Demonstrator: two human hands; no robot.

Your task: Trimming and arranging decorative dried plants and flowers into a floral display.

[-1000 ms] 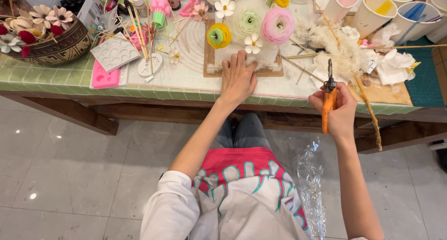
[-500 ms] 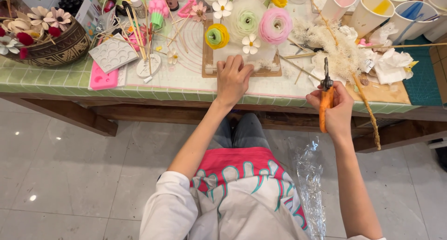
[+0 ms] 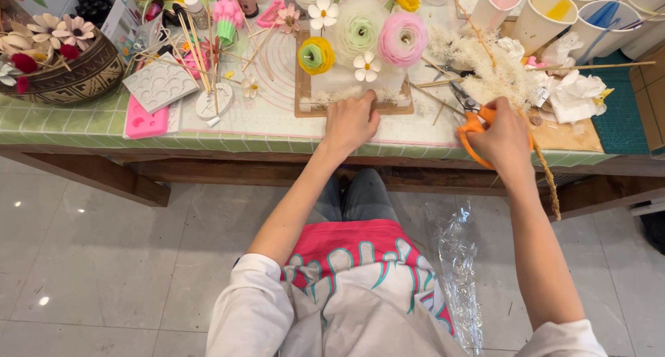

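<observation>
Right hand (image 3: 502, 132) has a closed grip on the orange-handled scissors (image 3: 470, 118), blades pointing up-left toward the white dried grass (image 3: 485, 69) on the table (image 3: 277, 125). Left hand (image 3: 351, 121) lies loose on the front edge of the wooden board (image 3: 302, 86) that carries the white block (image 3: 357, 83) with paper flowers (image 3: 402, 38), not clutching anything.
</observation>
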